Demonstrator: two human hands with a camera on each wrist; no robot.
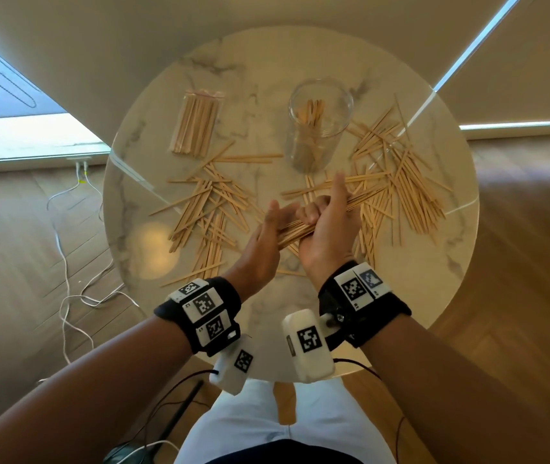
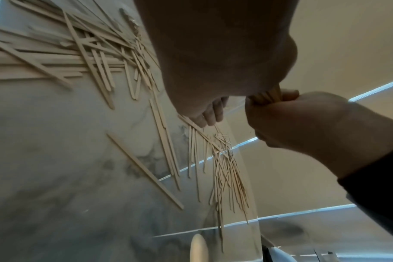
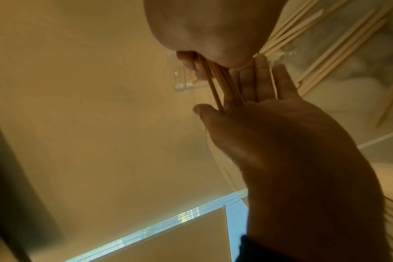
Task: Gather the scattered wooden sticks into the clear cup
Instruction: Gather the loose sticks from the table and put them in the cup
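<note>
A clear cup (image 1: 320,125) stands upright at the back middle of the round marble table (image 1: 434,272), with a few wooden sticks inside. Scattered sticks lie in a left pile (image 1: 206,212) and a right pile (image 1: 397,175). Just above the table's middle, my right hand (image 1: 324,222) grips a bundle of sticks (image 1: 292,231), fingers curled round it. My left hand (image 1: 263,232) is flat with straight fingers, its palm against the bundle's near end. In the right wrist view the stick ends (image 3: 220,79) meet the left palm (image 3: 269,109).
A clear packet of neatly stacked sticks (image 1: 196,123) lies at the back left of the table. White cables (image 1: 66,296) trail over the wooden floor on the left. The table's near edge sits just over my lap.
</note>
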